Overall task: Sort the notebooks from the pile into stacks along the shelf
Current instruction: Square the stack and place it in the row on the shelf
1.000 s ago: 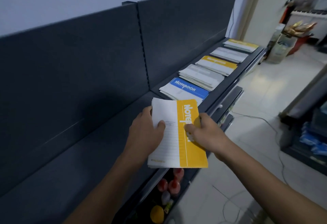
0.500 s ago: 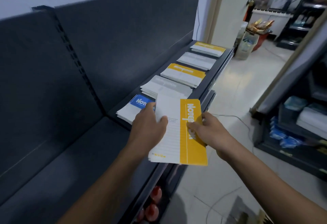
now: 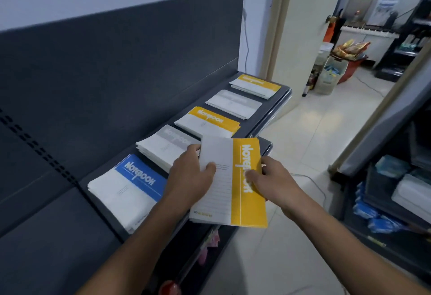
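Your left hand (image 3: 189, 178) and your right hand (image 3: 272, 182) both grip the yellow notebook (image 3: 247, 206) above the front edge of the shelf (image 3: 268, 111), with the blue notebook stack (image 3: 130, 192) at its nine o'clock.

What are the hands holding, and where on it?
A yellow-covered notebook pile: the left hand grips its white left edge, the right hand pinches its yellow right side, thumb on the cover.

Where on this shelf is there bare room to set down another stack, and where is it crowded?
Free: the dark shelf section this side of the blue stack, up to the back panel. Crowded: from the blue stack to the far yellow stack, five stacks with only narrow gaps.
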Demonstrator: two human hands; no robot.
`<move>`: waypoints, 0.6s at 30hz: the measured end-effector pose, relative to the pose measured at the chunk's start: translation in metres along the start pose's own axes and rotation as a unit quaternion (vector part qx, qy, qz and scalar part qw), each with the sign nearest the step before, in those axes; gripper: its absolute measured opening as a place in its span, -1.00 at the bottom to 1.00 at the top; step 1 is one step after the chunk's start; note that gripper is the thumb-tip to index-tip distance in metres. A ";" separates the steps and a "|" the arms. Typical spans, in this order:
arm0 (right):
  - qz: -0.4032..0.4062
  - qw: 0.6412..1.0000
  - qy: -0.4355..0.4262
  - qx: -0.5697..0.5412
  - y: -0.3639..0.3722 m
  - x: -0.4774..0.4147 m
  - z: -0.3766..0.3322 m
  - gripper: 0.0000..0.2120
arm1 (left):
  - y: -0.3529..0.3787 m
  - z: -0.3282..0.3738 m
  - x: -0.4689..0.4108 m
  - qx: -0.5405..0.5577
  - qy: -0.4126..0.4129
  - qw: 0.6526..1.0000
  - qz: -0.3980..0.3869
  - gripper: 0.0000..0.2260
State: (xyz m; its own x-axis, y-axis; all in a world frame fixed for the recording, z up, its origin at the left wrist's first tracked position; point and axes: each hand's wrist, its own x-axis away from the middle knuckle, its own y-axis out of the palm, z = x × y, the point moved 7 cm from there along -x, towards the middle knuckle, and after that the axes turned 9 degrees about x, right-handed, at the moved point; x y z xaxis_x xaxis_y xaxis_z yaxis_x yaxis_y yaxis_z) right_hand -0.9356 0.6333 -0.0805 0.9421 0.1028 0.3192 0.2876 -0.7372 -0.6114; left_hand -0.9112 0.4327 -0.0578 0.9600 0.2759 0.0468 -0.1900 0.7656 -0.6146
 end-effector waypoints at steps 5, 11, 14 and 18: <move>-0.003 0.999 -0.033 0.008 -0.031 -0.037 -0.001 -0.87 | 0.017 0.019 -0.034 -0.023 -0.012 0.999 0.020 -0.64; -0.006 0.995 -0.075 0.059 -0.044 -0.099 -0.014 -0.84 | 0.034 0.011 -0.089 -0.043 -0.062 0.996 0.042 -0.72; -0.017 0.992 -0.088 0.094 -0.044 -0.137 -0.023 -0.85 | 0.038 0.002 -0.121 -0.036 -0.093 0.994 0.056 -0.83; -0.023 0.986 -0.084 0.142 -0.046 -0.195 -0.040 -0.89 | 0.039 -0.008 -0.165 0.004 -0.128 0.989 0.067 -0.81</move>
State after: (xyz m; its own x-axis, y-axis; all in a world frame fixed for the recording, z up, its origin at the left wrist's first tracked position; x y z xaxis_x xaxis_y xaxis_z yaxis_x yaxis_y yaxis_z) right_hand -1.1390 0.6203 -0.0857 0.9355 0.2576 0.2417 0.3446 -0.5153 -0.7847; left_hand -1.0755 0.4121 -0.0953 0.8425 0.5131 0.1641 -0.3152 0.7166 -0.6222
